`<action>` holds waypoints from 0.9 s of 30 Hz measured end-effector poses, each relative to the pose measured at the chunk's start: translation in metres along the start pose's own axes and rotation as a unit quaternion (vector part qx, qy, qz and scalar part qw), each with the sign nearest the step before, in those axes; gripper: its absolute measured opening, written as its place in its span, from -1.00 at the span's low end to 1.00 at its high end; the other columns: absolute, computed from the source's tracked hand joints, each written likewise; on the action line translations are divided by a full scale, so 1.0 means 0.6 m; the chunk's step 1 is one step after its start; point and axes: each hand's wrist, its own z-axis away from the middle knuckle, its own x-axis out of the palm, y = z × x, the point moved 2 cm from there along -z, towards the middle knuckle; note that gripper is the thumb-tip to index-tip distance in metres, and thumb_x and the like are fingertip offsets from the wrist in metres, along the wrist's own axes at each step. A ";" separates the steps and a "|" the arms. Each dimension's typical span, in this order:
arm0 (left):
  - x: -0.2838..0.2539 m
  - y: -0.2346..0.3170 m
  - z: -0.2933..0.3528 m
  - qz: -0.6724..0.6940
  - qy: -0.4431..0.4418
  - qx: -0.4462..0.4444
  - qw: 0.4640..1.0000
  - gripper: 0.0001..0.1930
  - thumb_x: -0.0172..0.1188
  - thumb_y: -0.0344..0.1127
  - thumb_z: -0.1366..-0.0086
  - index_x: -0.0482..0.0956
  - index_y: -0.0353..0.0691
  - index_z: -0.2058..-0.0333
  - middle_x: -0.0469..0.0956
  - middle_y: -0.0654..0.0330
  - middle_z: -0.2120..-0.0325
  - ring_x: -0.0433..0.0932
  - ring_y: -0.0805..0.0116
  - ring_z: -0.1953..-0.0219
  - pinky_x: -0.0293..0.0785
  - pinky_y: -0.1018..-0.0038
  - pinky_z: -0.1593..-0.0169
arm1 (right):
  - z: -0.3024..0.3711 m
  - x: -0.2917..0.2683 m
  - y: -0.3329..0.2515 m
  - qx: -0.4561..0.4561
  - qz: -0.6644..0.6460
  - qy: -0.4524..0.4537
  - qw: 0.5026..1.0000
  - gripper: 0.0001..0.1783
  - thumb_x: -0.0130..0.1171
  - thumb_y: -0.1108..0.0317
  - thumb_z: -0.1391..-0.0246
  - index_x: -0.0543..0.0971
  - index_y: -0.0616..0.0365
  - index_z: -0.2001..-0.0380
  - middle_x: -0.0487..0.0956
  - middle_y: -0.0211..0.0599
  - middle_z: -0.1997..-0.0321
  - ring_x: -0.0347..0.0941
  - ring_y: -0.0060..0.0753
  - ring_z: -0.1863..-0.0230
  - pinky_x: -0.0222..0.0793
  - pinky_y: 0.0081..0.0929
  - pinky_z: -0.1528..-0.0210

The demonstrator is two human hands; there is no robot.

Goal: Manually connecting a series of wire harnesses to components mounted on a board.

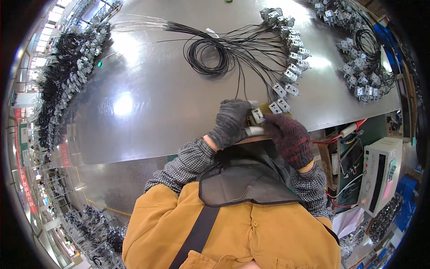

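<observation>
Two gloved hands met at the near edge of the desk point(156, 101). Grey-gloved, the left hand point(232, 122) gripped a small metal block point(257, 115) between its fingers and thumb, above the desk's near edge. The right hand point(289, 138), in a dark red and black glove, curled just beside that block; whether it pinched anything could not be told. Just beyond, more blocks point(293, 54) stood in a curving row, their black cables running left into a coil point(208, 56) with a white tag point(212, 32). Farther right lay a second bunch point(367, 80) of blocks and cables, with a white box point(380, 168) below the desk. A dense heap point(76, 83) of similar pieces filled the far left.
</observation>
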 end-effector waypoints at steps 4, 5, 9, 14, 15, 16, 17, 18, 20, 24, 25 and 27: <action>-0.020 -0.016 0.025 -0.197 0.092 0.013 0.976 -0.21 0.68 -0.13 0.07 0.60 -0.23 -0.17 0.60 -0.08 -0.10 0.59 -0.09 -0.11 0.52 0.11 -0.20 | 0.007 0.004 0.014 0.068 -0.103 -0.034 0.992 -0.75 0.28 0.41 -0.26 0.72 0.12 0.01 0.73 0.02 0.13 0.69 0.10 0.09 0.61 -0.17 0.01; -0.013 -0.031 0.033 -0.198 0.093 0.011 0.976 -0.21 0.68 -0.13 0.07 0.60 -0.23 -0.17 0.60 -0.08 -0.10 0.59 -0.09 -0.11 0.52 0.11 -0.20 | 0.008 0.014 0.012 0.060 -0.129 -0.059 0.988 -0.75 0.28 0.40 -0.27 0.72 0.12 0.01 0.73 0.02 0.13 0.69 0.10 0.08 0.61 -0.17 0.01; 0.000 -0.049 0.047 -0.060 0.106 0.020 0.992 -0.30 0.63 -0.18 -0.06 0.59 -0.26 -0.16 0.65 -0.03 -0.01 0.66 0.00 -0.02 0.60 0.20 -0.10 | 0.013 0.036 0.022 0.025 -0.053 -0.103 0.993 -0.74 0.28 0.36 -0.28 0.72 0.10 0.00 0.73 0.02 0.11 0.69 0.10 0.06 0.61 -0.14 0.01; -0.025 -0.042 0.030 -0.013 0.091 0.011 0.996 -0.40 0.57 -0.26 -0.21 0.57 -0.28 -0.18 0.68 0.06 0.11 0.71 0.23 0.14 0.64 0.36 0.00 | 0.004 0.022 0.047 0.034 0.051 -0.055 0.997 -0.72 0.25 0.34 -0.30 0.70 0.06 -0.04 0.73 -0.01 0.10 0.68 0.12 0.08 0.59 -0.08 0.01; -0.025 -0.046 0.027 0.059 0.020 -0.022 0.998 -0.44 0.54 -0.26 -0.25 0.58 -0.28 -0.17 0.69 0.08 0.15 0.71 0.28 0.15 0.64 0.37 0.00 | 0.002 0.020 0.047 0.056 0.060 -0.063 0.995 -0.71 0.24 0.34 -0.30 0.70 0.05 -0.05 0.73 -0.02 0.09 0.67 0.13 0.08 0.58 -0.07 0.01; -0.025 -0.049 0.023 0.129 -0.051 -0.055 0.989 -0.49 0.51 -0.26 -0.29 0.58 -0.29 -0.16 0.70 0.10 0.18 0.70 0.32 0.16 0.63 0.39 -0.01 | 0.002 0.021 0.050 0.056 0.060 -0.063 0.995 -0.71 0.24 0.34 -0.30 0.70 0.05 -0.05 0.73 -0.02 0.09 0.67 0.13 0.08 0.58 -0.07 0.01; -0.032 -0.051 0.015 0.129 -0.050 -0.055 0.989 -0.49 0.51 -0.26 -0.29 0.58 -0.29 -0.16 0.70 0.10 0.18 0.70 0.32 0.16 0.63 0.39 -0.01 | 0.003 0.022 0.055 0.045 0.067 -0.057 0.995 -0.71 0.24 0.34 -0.30 0.69 0.06 -0.05 0.73 -0.01 0.11 0.67 0.14 0.08 0.58 -0.07 0.00; -0.037 -0.053 0.005 0.112 -0.083 -0.039 0.989 -0.52 0.49 -0.25 -0.32 0.59 -0.29 -0.15 0.70 0.12 0.20 0.69 0.36 0.17 0.63 0.40 0.00 | 0.004 0.024 0.060 0.034 0.073 -0.051 0.995 -0.71 0.24 0.35 -0.30 0.68 0.07 -0.05 0.72 -0.01 0.12 0.67 0.14 0.08 0.58 -0.08 0.00; -0.037 -0.049 -0.001 0.094 -0.117 -0.022 0.988 -0.55 0.46 -0.24 -0.35 0.60 -0.28 -0.14 0.70 0.14 0.21 0.68 0.39 0.18 0.62 0.41 0.01 | 0.008 0.027 0.069 0.031 0.060 -0.046 0.997 -0.71 0.24 0.35 -0.30 0.68 0.08 -0.06 0.72 0.00 0.12 0.67 0.14 0.08 0.58 -0.08 0.00; -0.008 -0.028 0.001 -0.022 -0.121 -0.029 0.992 -0.52 0.52 -0.19 -0.26 0.63 -0.22 -0.09 0.70 0.11 0.23 0.70 0.28 0.20 0.63 0.35 0.05 | 0.004 0.019 0.042 0.036 0.022 -0.042 0.998 -0.72 0.24 0.37 -0.29 0.69 0.10 -0.04 0.73 0.00 0.12 0.67 0.14 0.08 0.58 -0.09 0.00; -0.008 -0.015 0.004 -0.066 -0.090 -0.006 0.994 -0.51 0.55 -0.16 -0.20 0.64 -0.21 -0.05 0.68 0.08 0.24 0.71 0.19 0.19 0.64 0.32 0.06 | 0.004 0.017 0.033 0.037 0.022 -0.041 0.998 -0.72 0.24 0.37 -0.29 0.69 0.10 -0.04 0.73 0.00 0.12 0.67 0.14 0.08 0.58 -0.09 0.00; -0.004 0.001 0.004 -0.109 -0.058 0.016 0.992 -0.49 0.58 -0.13 -0.14 0.65 -0.19 -0.01 0.67 0.06 0.24 0.71 0.10 0.19 0.64 0.28 0.08 | 0.005 0.013 0.015 0.000 -0.020 -0.027 0.999 -0.75 0.26 0.37 -0.28 0.71 0.11 0.01 0.73 0.01 0.13 0.68 0.13 0.09 0.59 -0.09 0.00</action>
